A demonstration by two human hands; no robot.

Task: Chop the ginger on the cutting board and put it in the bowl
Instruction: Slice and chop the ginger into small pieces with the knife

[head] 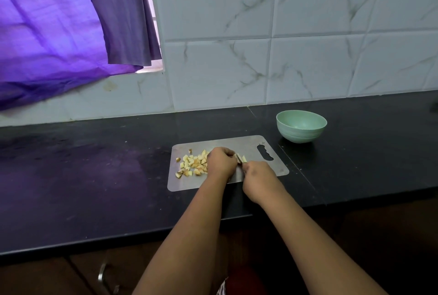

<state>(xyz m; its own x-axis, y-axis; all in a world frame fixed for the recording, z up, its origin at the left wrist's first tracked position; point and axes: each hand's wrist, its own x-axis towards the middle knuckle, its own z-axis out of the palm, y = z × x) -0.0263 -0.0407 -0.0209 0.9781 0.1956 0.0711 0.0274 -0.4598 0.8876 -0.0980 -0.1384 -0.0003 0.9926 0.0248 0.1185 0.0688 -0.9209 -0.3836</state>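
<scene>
While both grips curl tight, ginger [238,157] under left hand [221,162], knife [242,164] in right hand [259,175].

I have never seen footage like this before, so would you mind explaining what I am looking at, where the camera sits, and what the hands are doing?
There is no machine here: a person works with two bare hands, and the single picture comes from a wide-angle camera worn on the head, looking forward and down.

On the black stone counter lies a flat grey metal cutting board. A heap of small pale yellow chopped ginger pieces sits on its left part. The left hand is curled over the ginger still being cut, of which little shows. The right hand grips a small knife; only a sliver of it is visible between the hands.

Behind the board's right end, apart from it, stands a pale green round bowl; no ginger is visible inside it.
</scene>
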